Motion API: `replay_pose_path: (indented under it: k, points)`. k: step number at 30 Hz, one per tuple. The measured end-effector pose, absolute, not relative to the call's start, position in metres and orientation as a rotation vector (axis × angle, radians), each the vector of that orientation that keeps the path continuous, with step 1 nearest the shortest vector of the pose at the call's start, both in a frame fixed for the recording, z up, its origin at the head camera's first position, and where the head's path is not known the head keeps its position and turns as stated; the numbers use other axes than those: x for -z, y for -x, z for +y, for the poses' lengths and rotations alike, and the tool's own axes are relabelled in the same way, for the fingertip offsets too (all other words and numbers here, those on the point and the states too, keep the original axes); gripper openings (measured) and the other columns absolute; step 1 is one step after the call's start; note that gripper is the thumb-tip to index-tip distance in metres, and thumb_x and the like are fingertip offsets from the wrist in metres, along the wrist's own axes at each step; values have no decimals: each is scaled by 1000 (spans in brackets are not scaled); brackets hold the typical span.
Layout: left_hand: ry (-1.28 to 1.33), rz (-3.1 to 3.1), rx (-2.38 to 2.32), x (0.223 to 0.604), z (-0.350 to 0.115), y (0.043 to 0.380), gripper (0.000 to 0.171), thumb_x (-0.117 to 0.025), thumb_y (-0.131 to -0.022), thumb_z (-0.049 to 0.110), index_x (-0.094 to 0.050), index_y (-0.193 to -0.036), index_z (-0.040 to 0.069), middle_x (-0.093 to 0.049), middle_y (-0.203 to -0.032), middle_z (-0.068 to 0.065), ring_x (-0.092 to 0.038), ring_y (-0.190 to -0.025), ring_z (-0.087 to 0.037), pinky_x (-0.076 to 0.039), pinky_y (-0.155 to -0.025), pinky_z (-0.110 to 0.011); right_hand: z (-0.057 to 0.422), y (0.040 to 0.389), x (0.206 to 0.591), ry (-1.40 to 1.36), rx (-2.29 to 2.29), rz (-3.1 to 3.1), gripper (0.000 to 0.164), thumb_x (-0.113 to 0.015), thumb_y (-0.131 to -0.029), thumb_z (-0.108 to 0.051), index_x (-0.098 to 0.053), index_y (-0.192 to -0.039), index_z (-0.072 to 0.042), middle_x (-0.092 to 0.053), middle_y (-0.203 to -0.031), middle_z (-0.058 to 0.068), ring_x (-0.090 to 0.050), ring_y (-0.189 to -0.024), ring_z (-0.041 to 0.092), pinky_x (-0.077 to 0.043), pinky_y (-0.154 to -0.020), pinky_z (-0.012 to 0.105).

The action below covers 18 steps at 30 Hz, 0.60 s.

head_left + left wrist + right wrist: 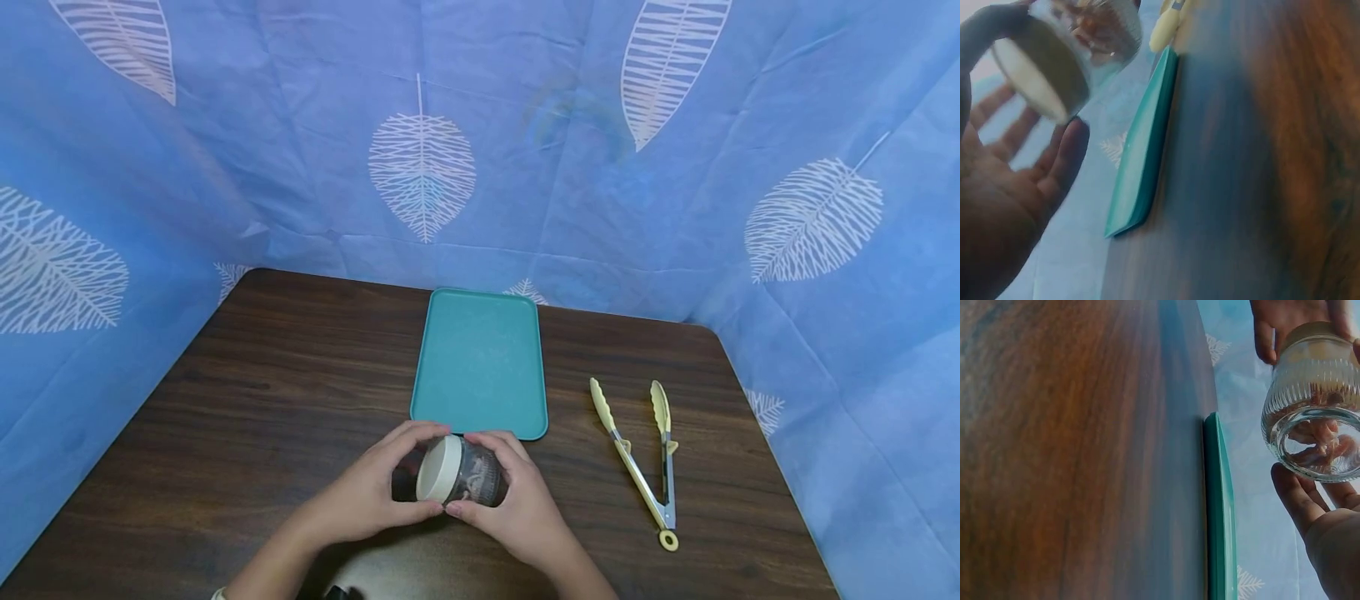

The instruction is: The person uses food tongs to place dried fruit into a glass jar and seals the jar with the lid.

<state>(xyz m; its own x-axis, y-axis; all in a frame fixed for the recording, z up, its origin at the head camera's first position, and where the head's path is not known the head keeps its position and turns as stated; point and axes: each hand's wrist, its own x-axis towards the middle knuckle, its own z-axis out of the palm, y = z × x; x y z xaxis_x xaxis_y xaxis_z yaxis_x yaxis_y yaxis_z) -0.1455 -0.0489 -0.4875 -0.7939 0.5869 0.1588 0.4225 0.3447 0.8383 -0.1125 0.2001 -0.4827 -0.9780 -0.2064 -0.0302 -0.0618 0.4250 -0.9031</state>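
A ribbed clear glass jar (480, 475) is held tilted on its side above the table, its cream lid (438, 471) facing left. Inside the jar lie brownish-pink pieces, seen through the base in the right wrist view; their kind cannot be made out. My left hand (367, 492) grips the lid end between thumb and fingertips. Around the glass end, my right hand (521, 496) has its thumb and fingers. Just beyond both hands lies a teal tray (482, 367).
To the right, tongs (647, 471) with cream tips and handle lie spread on the dark wooden table (300, 375). A blue leaf-print cloth (525, 192) hangs behind and at both sides. A small dark object (337, 592) shows at the bottom edge.
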Motion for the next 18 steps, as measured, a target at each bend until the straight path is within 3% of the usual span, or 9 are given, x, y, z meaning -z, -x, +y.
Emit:
replay_pose_path:
  k: [3,8,14,18]
  points:
    - [-1029,2476,-1344,484,-50,144,85,-93,-87,14,-49,-158,36,-51,-165,6,-56,-148,-23,-57,-110,-47,202,113,484,250,1624,2499,79,-99,-79,-33,-61,-149,-31,-58,-145,-12,-55,-134,16,-49,-109,30]
    - [-1145,2591,-1189,481,-48,141,92,-93,-85,9,-46,-160,36,-45,-171,6,-53,-153,-27,-56,-112,-49,205,113,487,271,1679,2468,81,-99,-81,-30,-60,-152,-21,-57,-145,-4,-55,-133,20,-52,-104,26]
    - [-1022,2520,-1290,482,-47,137,99,-94,-87,28,-36,-166,40,-31,-178,7,-41,-161,-31,-51,-115,-58,207,114,490,310,1709,2448,79,-96,-84,-29,-57,-153,-19,-55,-148,4,-54,-133,26,-52,-105,27]
    - [-897,2569,-1303,483,-46,139,95,-92,-86,47,-41,-164,36,-42,-171,6,-49,-155,-30,-50,-114,-61,207,114,490,311,1722,2449,80,-98,-82,-27,-58,-152,-23,-54,-149,1,-53,-135,26,-51,-107,27]
